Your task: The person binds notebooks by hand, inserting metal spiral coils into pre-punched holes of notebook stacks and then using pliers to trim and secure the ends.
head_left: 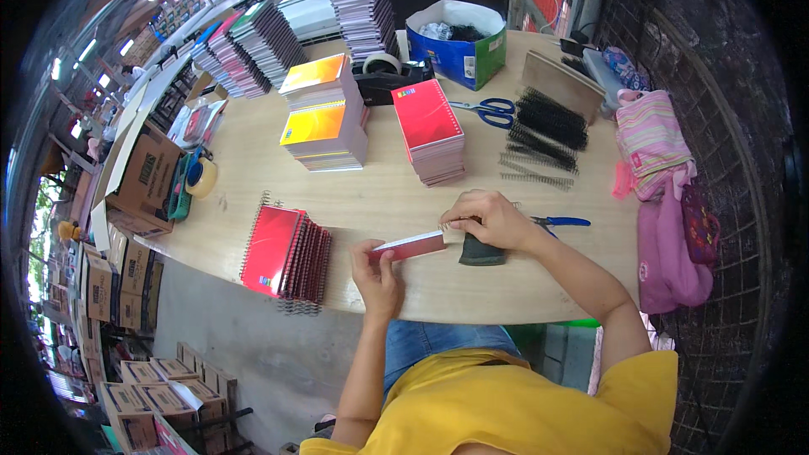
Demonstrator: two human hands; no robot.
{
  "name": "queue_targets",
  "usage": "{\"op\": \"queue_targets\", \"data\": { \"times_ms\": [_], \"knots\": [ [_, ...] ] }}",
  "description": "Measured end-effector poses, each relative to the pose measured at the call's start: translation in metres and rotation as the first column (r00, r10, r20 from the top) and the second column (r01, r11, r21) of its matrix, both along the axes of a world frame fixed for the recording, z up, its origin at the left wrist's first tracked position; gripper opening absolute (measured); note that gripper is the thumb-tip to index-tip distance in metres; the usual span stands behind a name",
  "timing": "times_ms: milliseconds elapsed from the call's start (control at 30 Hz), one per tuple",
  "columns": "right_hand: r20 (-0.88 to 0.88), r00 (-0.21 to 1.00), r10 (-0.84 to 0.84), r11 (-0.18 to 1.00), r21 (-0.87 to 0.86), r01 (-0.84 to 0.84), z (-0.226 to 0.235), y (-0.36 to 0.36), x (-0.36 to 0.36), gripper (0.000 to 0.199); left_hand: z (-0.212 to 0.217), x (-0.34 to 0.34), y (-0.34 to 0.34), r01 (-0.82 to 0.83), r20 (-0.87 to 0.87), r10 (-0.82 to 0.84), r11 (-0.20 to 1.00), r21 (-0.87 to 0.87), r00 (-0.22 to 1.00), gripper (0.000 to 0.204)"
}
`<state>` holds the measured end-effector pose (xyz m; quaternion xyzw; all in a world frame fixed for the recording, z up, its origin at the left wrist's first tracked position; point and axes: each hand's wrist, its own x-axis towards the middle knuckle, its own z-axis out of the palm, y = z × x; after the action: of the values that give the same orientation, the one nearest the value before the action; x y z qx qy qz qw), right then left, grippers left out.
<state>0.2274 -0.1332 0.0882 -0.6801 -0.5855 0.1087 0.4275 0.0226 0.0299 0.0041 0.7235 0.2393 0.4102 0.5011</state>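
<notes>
My left hand (378,283) grips a thin red notebook (410,247), tilted so that its edge faces up, just above the near side of the table. At the notebook's right end, my right hand (486,217) is closed in a pinch on a thin wire binding coil (444,226); most of the coil is hidden by the fingers. Below the right hand lies a dark, flat-sided block (482,252). Left of my left hand stands a stack of red notebooks (276,246) with coils along their edges. Farther back is a stack of red-covered notebooks (428,115) with punched edges.
Loose black coils (549,122) lie at the right, near blue-handled scissors (495,113) and blue-handled pliers (563,221). Yellow-orange notebooks (316,124), a tape dispenser (392,82) and a blue-green box (472,61) stand behind. A pink pouch (674,244) hangs along the right edge.
</notes>
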Motion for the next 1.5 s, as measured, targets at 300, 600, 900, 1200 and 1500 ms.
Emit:
{"op": "queue_targets", "data": {
  "times_ms": [300, 600, 900, 1200, 1500],
  "knots": [
    [-0.119, 0.99, 0.077, 0.997, -0.007, -0.078, -0.003, 0.002, -0.005, 0.012, 0.01, 0.001, -0.006, -0.046, -0.04, 0.049, 0.996, 0.08, 0.998, 0.015],
    [0.169, 0.985, 0.031, 0.998, -0.065, -0.02, 0.009, 0.003, -0.009, 0.02, 0.018, 0.002, -0.008, -0.028, -0.043, 0.032, 0.995, 0.097, 0.999, 0.015],
    [0.285, 0.954, 0.095, 0.981, -0.191, -0.041, 0.009, 0.009, -0.019, 0.018, 0.018, 0.003, -0.008, -0.02, -0.038, 0.024, 0.995, 0.098, 0.999, 0.014],
    [0.302, 0.953, -0.019, 0.997, -0.069, 0.041, 0.0, 0.016, -0.022, 0.017, 0.017, 0.003, -0.007, -0.021, -0.05, 0.028, 0.991, 0.134, 0.998, 0.014],
    [0.19, 0.968, -0.167, 0.926, -0.307, 0.22, 0.04, -0.041, -0.025, 0.048, 0.014, -0.008, 0.025, -0.064, -0.037, 0.071, 0.982, 0.178, 0.997, 0.017]
  ]
}}
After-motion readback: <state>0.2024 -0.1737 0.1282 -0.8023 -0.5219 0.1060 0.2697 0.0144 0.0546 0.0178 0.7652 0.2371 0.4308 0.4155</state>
